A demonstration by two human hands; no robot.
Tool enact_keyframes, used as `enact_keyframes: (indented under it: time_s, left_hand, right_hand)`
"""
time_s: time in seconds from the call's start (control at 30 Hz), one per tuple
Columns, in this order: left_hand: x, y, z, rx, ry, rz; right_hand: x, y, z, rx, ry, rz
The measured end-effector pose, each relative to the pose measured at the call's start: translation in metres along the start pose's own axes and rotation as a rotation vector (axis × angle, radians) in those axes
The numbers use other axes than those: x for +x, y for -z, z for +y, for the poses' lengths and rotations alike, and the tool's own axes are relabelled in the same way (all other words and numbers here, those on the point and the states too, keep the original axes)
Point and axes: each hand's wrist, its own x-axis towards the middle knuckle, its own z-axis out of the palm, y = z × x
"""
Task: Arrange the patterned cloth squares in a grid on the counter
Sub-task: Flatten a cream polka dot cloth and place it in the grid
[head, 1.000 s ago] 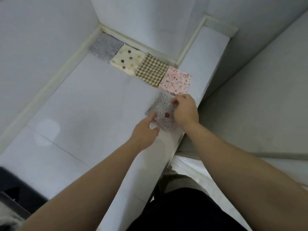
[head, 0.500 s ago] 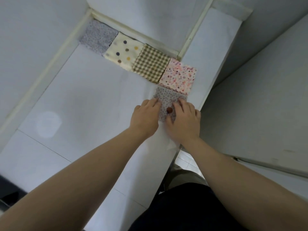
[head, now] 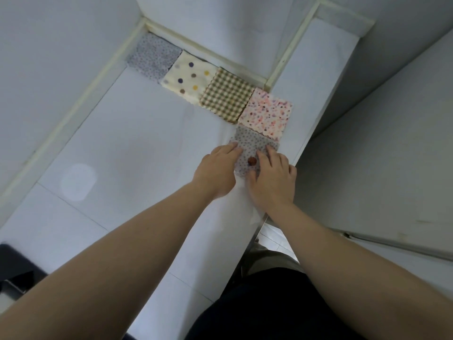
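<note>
Head view looks down on the pale grey-white tiled counter (head: 137, 148), which runs away from you into a corner between plain walls. Your two bare forearms reach in from the bottom edge, above a patch of dark clothing (head: 257, 303).

Your left hand (head: 217, 171) lies palm down. Its grip is slack and holds nothing, and the straight fingers rest flat on the left edge of the grey dotted cloth square (head: 252, 143). Your right hand (head: 272, 182) lies the same way just beside it. Its grip is spread and empty, and the fingers press flat on the right part of that same square. The two hands are near each other but apart.

Four cloth squares sit edge to edge along the back of the counter. From the corner outward you have:
- the grey speckled square (head: 153, 56);
- the cream square with coloured polka dots (head: 190, 78);
- the brown-and-cream checked square (head: 226, 94);
- the white square with pink flecks (head: 266, 114).

The grey dotted square under your hands lies flat on the counter, directly on your side of the pink-flecked one, their edges meeting. It sits close to the counter's right-hand edge.

A small red-brown round spot (head: 251, 161) shows on it between your hands. You cannot tell whether it is printed or something lying there.
</note>
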Motion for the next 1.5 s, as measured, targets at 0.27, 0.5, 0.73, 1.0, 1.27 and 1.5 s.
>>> enact_keyframes:
  time_s: [0.27,0.5,0.73,1.0,1.27,1.5]
  left_hand:
    - [-0.074,0.005,-0.010,-0.147,0.209,0.200]
    - [-0.201,-0.011,-0.014,-0.362,0.384,0.389]
    - [-0.399,-0.069,-0.025,-0.545,0.577,0.624]
    - [-0.635,-0.162,-0.021,-0.748,0.939,0.956]
    - [-0.796,-0.242,0.005,-0.826,1.356,1.323]
    - [-0.886,-0.285,0.004,-0.884,1.574,1.493]
  right_hand:
    - [-0.006,0.023,-0.027,0.152,-0.016,0.116]
    - [-0.086,0.036,-0.083,0.317,0.144,0.110]
    - [-0.263,0.024,-0.124,0.549,0.200,-0.150]
    - [-0.469,-0.005,-0.192,0.458,0.647,-0.357]
    - [-0.648,-0.023,-0.257,0.452,1.020,-0.643]
    - [-0.755,-0.051,-0.298,0.412,1.178,-0.838]
